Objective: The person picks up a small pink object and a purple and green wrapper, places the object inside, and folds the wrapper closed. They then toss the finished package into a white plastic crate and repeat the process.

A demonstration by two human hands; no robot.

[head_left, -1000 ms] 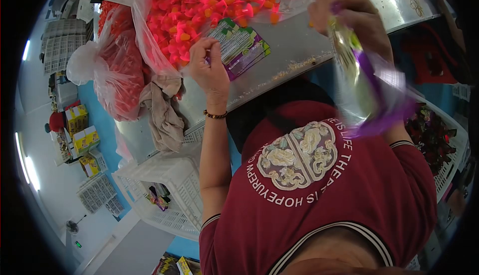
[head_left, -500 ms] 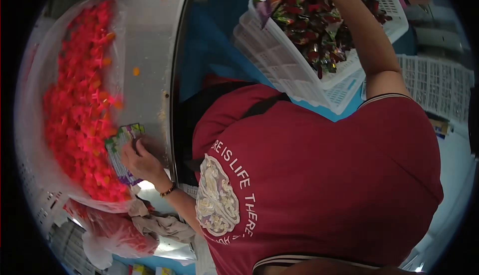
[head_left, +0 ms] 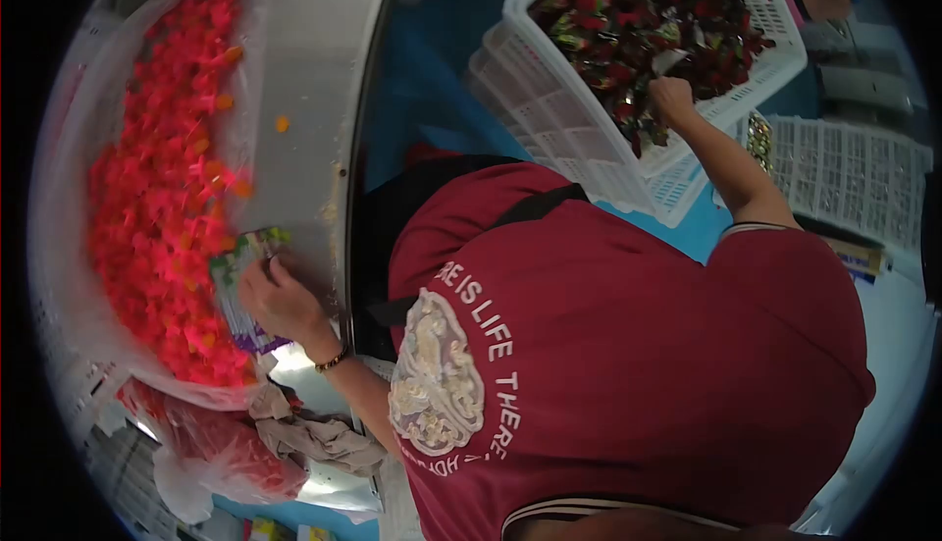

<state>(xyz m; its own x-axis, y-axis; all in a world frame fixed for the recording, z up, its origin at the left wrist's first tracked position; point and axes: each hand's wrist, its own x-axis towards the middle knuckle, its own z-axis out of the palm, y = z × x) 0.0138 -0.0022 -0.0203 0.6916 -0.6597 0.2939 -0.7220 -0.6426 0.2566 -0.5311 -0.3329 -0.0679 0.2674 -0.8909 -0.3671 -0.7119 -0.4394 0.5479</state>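
My left hand [head_left: 282, 298] is closed on a stack of flat green and purple printed packets [head_left: 232, 291], fanned out over the steel table beside red pieces. My right hand [head_left: 673, 100] is curled shut over a white plastic crate [head_left: 599, 104] filled with dark, shiny wrapped packets [head_left: 628, 26]. A pale piece [head_left: 670, 61] shows right at its fingertips; I cannot tell what the hand holds.
A clear plastic bag [head_left: 74, 173] with a heap of red and orange pieces [head_left: 162, 198] covers the left of the steel table [head_left: 304, 70]. A tied bag [head_left: 231, 448] and a crumpled cloth [head_left: 319, 438] lie below. White crates [head_left: 854, 173] stand at right.
My right hand has moved from the crate's far corner, where a purple packet hung beside it, down to the near side of the crate. My left hand keeps its stack in about the same place.
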